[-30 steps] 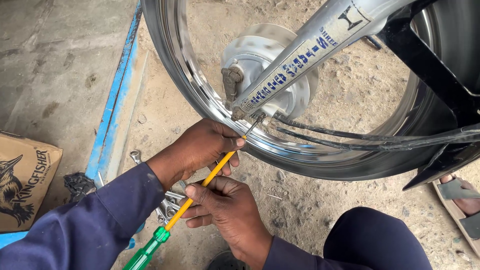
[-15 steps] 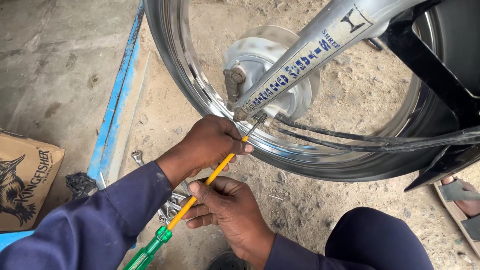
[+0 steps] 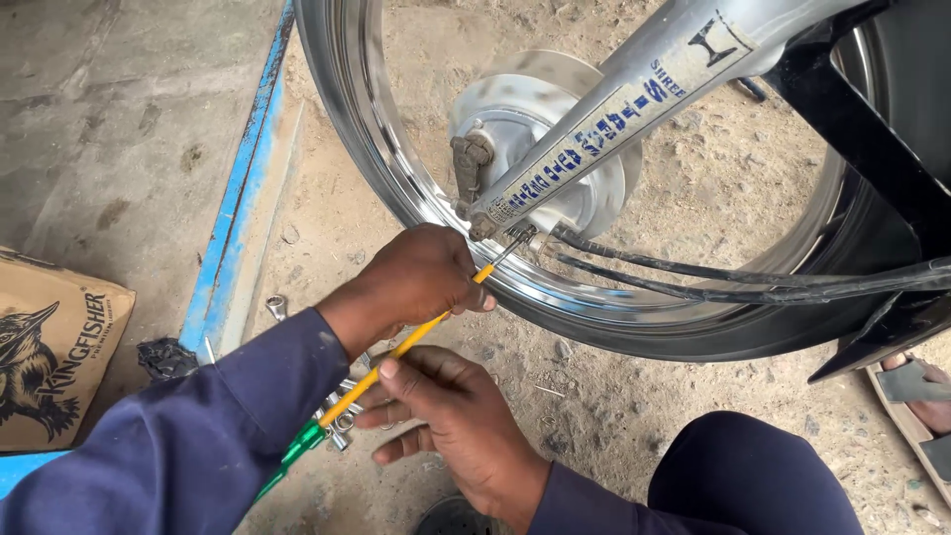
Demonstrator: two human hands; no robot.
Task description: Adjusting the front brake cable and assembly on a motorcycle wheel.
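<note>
A long screwdriver (image 3: 416,337) with a yellow shaft and green handle (image 3: 297,451) points up to the lower end of a silver fork leg (image 3: 614,109) on a motorcycle wheel. My left hand (image 3: 411,277) is wrapped around the shaft near its tip, close to the chrome rim (image 3: 396,188). My right hand (image 3: 446,416) pinches the shaft lower down with thumb and fingers. The metal tip touches a small fitting at the fork's bottom, beside the silver hub (image 3: 535,129).
Black cables (image 3: 713,287) run right from the fork bottom. Wrenches (image 3: 342,421) lie on the dirt under my hands. A brown cardboard box (image 3: 50,347) sits at the left, past a blue-edged concrete step (image 3: 238,218). A sandalled foot (image 3: 916,391) shows at far right.
The view has shifted slightly, so the wheel and hands sit a little lower. Both hands keep their hold on the screwdriver, its tip still at the fork's bottom.
</note>
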